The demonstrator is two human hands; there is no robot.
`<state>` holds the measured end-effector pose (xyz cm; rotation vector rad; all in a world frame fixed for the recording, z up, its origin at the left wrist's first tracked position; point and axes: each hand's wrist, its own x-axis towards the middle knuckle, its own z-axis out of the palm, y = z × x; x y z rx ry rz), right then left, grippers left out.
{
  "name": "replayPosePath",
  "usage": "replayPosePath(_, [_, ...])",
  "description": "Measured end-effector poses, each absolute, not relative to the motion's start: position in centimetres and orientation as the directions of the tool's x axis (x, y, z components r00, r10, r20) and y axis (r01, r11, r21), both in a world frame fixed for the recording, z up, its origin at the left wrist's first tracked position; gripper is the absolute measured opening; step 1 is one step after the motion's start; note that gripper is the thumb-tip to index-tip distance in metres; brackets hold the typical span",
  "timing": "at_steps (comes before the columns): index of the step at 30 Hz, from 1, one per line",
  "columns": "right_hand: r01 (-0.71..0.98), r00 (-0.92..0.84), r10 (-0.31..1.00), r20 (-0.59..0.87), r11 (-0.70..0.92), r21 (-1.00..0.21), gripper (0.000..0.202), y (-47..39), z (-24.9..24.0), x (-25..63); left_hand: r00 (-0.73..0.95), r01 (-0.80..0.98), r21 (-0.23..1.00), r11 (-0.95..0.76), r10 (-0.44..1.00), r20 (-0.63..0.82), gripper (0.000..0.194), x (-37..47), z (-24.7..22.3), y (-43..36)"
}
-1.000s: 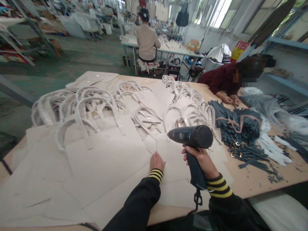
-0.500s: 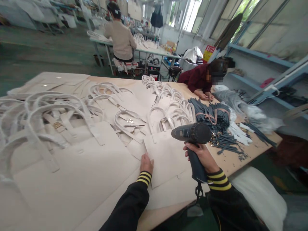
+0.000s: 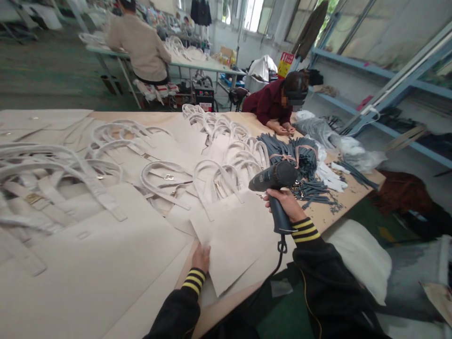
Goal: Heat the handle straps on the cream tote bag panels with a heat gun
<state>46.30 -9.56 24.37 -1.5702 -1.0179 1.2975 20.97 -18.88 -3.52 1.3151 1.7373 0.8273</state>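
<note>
On the left, large pale panels (image 3: 116, 235) with looped straps (image 3: 84, 176) cover the table (image 3: 353, 193). The left hand (image 3: 201, 257) is closed on the left edge of a pale bag piece (image 3: 236, 235), which lies partly over other panels. The right hand (image 3: 285, 203), apart from the left, is clamped around the handle of a dark heat gun (image 3: 273, 177), its nozzle pointing left above the piece. Behind the heat gun is a bundle of dark straps (image 3: 305, 157).
</note>
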Motion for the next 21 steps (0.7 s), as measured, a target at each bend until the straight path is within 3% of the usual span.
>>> replayPosePath(5, [0.151,0.161,0.905,-0.394,-0.417,-0.896,0.018,-14.1,25.2,49.9,-0.166,0.427,0.856,0.291,0.956,-0.242,0.039,21.4,-0.6,-18.4])
replayPosePath(9, [0.266,0.197,0.870,-0.453,-0.492,-0.829,0.027,-21.2,26.0,53.5,-0.150,0.384,0.859,0.340,0.940,-0.305,0.037,21.2,0.6,-18.4])
replayPosePath(12, [0.263,0.176,0.813,-0.555,-0.582,-0.770,0.034,-26.5,26.2,55.2,-0.128,0.278,0.864,0.421,0.907,-0.401,0.037,20.8,0.5,-18.7])
replayPosePath(16, [0.228,-0.106,0.678,-0.728,-0.696,-0.681,0.032,-31.2,25.6,54.4,-0.104,0.174,0.840,0.514,0.858,-0.503,0.036,20.6,1.2,-19.0])
replayPosePath(21, [0.334,-0.469,0.619,-0.630,-0.536,-0.775,0.028,-31.5,24.4,50.1,-0.116,0.125,0.830,0.543,0.839,-0.531,0.033,20.9,1.7,-18.9])
